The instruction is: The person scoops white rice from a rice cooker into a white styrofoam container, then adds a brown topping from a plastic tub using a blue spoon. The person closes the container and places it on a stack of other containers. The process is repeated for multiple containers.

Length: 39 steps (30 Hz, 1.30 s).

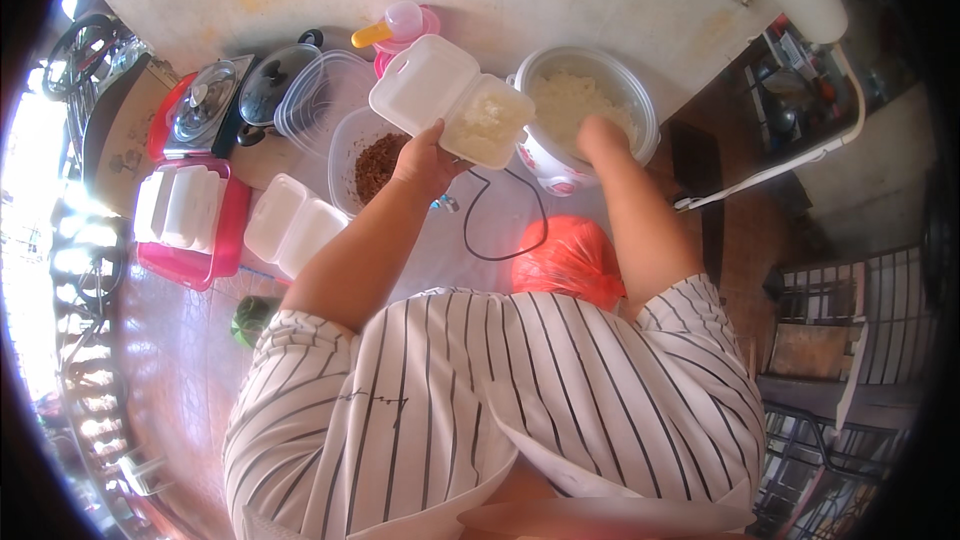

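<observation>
My left hand (429, 165) grips an open white foam clamshell box (424, 86) by its front edge. White rice (487, 120) lies in the box's right half. My right hand (604, 139) reaches into a round rice cooker (559, 180) with a floral side, over the cooked rice (570, 97) inside. Its fingers are hidden, so whether it holds a utensil or rice cannot be told. Behind my left hand stands a clear plastic tub (341, 142) with dark brown shredded food (379, 165). A second open foam box (292, 221) rests left of my left forearm.
Several foam boxes (187, 210) stand in a pink basket (238, 229) at left. A glass-lidded pan (274, 82), a clear lid (322, 101) and a pink container (424, 26) line the back. A black cord (466, 229) loops beside a red plastic bag (566, 259) near my body.
</observation>
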Each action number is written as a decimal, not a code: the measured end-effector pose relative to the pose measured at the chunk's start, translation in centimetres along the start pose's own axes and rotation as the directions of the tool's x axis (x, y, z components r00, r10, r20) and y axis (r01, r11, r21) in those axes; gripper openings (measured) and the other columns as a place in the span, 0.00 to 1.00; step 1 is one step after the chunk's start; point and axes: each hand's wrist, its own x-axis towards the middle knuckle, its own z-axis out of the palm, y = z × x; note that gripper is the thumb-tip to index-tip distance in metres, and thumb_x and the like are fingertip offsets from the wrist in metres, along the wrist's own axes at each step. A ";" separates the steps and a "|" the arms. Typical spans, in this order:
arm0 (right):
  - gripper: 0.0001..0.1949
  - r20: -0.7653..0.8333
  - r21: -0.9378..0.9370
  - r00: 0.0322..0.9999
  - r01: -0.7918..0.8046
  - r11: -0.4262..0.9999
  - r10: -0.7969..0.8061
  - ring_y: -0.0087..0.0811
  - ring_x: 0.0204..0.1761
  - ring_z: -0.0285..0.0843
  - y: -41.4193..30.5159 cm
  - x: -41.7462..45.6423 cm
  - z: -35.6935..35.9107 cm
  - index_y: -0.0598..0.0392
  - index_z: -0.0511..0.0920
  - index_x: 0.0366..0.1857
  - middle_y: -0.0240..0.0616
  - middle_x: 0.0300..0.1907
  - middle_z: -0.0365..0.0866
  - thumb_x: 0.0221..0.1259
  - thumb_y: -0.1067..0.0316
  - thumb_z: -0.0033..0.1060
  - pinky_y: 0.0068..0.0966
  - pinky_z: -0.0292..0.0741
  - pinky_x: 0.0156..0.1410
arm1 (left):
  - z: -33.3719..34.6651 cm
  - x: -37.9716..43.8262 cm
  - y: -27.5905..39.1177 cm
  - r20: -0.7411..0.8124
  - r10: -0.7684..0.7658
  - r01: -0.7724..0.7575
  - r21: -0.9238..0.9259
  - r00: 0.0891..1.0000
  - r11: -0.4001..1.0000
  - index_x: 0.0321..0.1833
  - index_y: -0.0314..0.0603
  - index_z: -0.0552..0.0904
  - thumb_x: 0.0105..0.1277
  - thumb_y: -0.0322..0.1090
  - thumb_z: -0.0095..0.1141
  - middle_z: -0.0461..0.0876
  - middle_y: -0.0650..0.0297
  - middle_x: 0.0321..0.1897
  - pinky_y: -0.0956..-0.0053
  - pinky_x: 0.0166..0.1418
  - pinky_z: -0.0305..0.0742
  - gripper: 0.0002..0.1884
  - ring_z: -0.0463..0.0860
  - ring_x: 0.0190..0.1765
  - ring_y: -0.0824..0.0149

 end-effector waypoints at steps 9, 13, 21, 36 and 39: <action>0.17 -0.002 0.268 0.957 0.279 0.922 -0.289 0.45 0.49 0.86 4.3 0.1 0.6 0.53 0.84 0.55 0.52 0.46 0.87 0.63 0.66 0.58 0.36 0.78 0.54 | 0.4 0.5 0.0 -0.020 0.002 -0.002 -0.012 1.000 1.000 0.77 0.39 0.55 0.79 0.39 0.40 0.64 0.50 0.74 0.36 0.73 0.62 0.27 0.66 0.74 0.45; 0.16 0.075 0.576 0.981 0.104 0.811 -0.179 0.34 0.36 0.81 5.8 0.3 0.9 0.54 0.84 0.56 0.42 0.37 0.86 0.65 0.65 0.60 0.31 0.75 0.46 | 0.7 0.7 0.1 -0.009 0.013 -0.013 0.019 1.000 1.000 0.77 0.39 0.56 0.79 0.39 0.40 0.65 0.50 0.73 0.36 0.73 0.64 0.27 0.68 0.73 0.45; 0.18 -0.052 0.828 0.998 0.056 0.558 -0.022 0.30 0.35 0.80 6.1 -3.6 -0.8 0.54 0.82 0.59 0.36 0.34 0.85 0.68 0.63 0.60 0.29 0.75 0.45 | 1.8 0.8 -0.4 0.041 -0.022 0.021 0.021 0.999 1.000 0.76 0.36 0.58 0.78 0.40 0.41 0.67 0.50 0.72 0.39 0.72 0.66 0.27 0.70 0.71 0.46; 0.22 -0.712 0.225 0.638 0.604 0.765 -0.294 0.43 0.42 0.82 1.8 -11.3 -0.6 0.45 0.83 0.56 0.40 0.40 0.81 0.57 0.78 0.58 0.38 0.79 0.47 | 3.6 0.4 -1.3 0.101 -0.067 0.061 0.060 0.993 0.996 0.75 0.34 0.59 0.79 0.40 0.38 0.68 0.49 0.71 0.42 0.73 0.66 0.26 0.71 0.72 0.48; 0.22 -0.648 0.190 0.681 0.578 0.794 -0.341 0.43 0.41 0.82 1.5 -12.5 -1.0 0.46 0.83 0.55 0.39 0.39 0.82 0.57 0.78 0.58 0.38 0.78 0.46 | 3.7 0.1 -1.0 0.108 -0.069 0.065 0.047 0.992 0.997 0.75 0.34 0.59 0.79 0.40 0.38 0.68 0.49 0.71 0.42 0.72 0.67 0.26 0.71 0.71 0.47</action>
